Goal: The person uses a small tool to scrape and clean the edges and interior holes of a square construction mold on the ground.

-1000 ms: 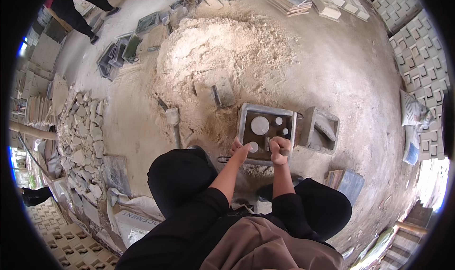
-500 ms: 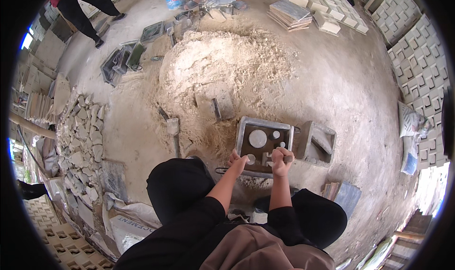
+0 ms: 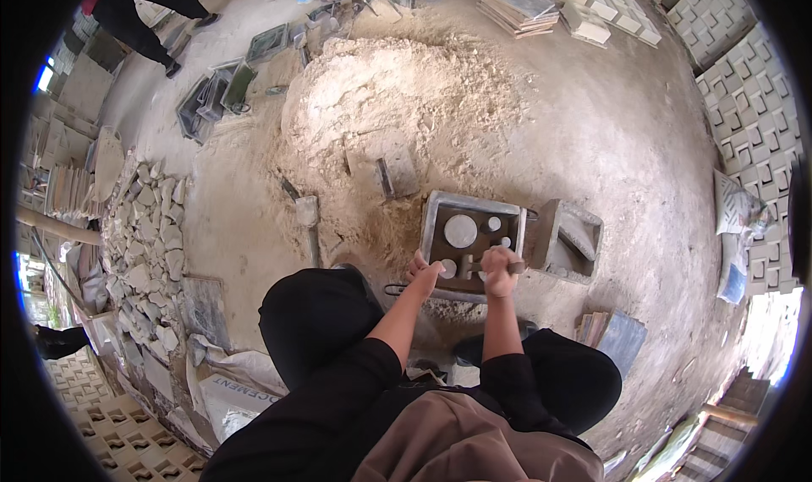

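Before my knees lies a square grey mold [image 3: 518, 228] with raised walls and a dark brown bottom. A large pale disc [image 3: 461, 231] and a few smaller ones sit inside it. My left hand [image 3: 423, 268] is closed at the mold's left wall, its thumb tip by a small pale disc [image 3: 448, 268]; its fingers are partly hidden. My right hand [image 3: 501, 272] is wrapped round the handle of a small hammer [image 3: 467, 266], held over the near part of the mold. The hammer's head is close to the small disc, and I cannot tell if they touch.
A second open box mold [image 3: 551, 258] stands on the right. Ahead is a heap of pale powder [image 3: 381, 101], with a trowel-like tool [image 3: 307, 211] at its near left. Broken pieces [image 3: 148, 254] lie far left. Boards [image 3: 613, 342] rest near my right knee. A person's legs [image 3: 139, 17] show far left.
The hammer in my right hand has shifted slightly left, closer to the small disc. My left hand stays at the mold's wall. The whole view has tilted a little.
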`<state>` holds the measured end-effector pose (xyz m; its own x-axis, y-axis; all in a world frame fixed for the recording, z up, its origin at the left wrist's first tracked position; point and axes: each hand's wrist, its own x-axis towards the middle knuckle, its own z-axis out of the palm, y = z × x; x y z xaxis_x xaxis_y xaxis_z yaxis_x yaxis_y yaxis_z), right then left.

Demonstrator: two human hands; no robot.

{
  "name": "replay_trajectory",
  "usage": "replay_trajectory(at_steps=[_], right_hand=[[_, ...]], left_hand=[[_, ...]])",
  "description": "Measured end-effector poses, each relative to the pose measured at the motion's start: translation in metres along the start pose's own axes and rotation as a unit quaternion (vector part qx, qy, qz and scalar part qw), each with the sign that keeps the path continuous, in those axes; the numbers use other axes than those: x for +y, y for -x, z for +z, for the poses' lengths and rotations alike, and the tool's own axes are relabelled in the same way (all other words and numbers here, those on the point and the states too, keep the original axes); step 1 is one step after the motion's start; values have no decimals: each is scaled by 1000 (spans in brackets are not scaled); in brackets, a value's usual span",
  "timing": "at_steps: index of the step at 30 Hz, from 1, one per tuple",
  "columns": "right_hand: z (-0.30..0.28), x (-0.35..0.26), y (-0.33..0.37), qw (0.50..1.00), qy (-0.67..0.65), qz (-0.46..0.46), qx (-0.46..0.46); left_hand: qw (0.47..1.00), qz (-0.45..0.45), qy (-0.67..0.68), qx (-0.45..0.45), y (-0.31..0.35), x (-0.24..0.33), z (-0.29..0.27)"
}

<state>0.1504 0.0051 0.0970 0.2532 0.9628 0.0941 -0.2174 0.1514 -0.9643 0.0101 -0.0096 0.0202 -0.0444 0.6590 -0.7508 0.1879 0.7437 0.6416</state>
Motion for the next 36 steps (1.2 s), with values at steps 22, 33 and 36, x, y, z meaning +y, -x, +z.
replay_trajectory(at_steps=[22, 33, 36], right_hand=[[34, 4, 10, 976, 187, -84, -67], [22, 5, 11, 986, 143, 28, -81], [40, -39, 2, 990, 98, 84, -63]], left_hand=[[1000, -19, 5, 9, 6, 8, -9], [1000, -5, -18, -18, -4, 0, -5], [1000, -6, -8, -9, -7, 1, -18]])
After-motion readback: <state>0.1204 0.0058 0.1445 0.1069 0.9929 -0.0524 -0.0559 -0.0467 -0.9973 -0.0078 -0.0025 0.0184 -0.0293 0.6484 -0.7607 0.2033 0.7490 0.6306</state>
